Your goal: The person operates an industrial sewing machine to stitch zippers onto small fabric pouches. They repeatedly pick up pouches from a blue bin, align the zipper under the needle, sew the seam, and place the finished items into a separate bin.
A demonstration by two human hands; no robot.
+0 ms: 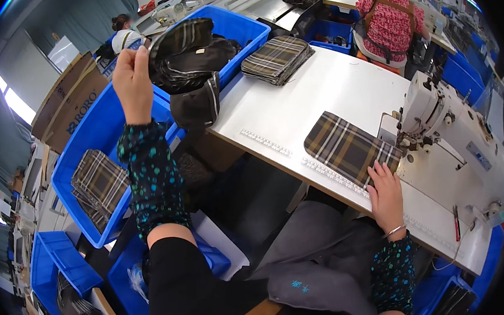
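Note:
My left hand point(134, 87) is raised over the blue bins, its fingers pinched on the edge of a dark plaid fabric piece point(184, 38) that bends away to the right. Beneath it, a heap of dark fabric pieces point(196, 66) lies in a blue bin, some hanging over its rim. On the white table, my right hand point(385, 197) lies flat with fingers spread on the near corner of a rounded plaid fabric piece point(347, 146). That piece reaches toward the needle area of a white sewing machine point(440, 111).
A stack of plaid pieces point(277, 59) sits at the table's far left corner. More plaid pieces point(103, 185) lie in the left blue bin point(66, 192). Ruler strips point(265, 142) run along the table's front edge, with red-handled snips point(456, 223) at right. A co-worker point(393, 22) sits ahead.

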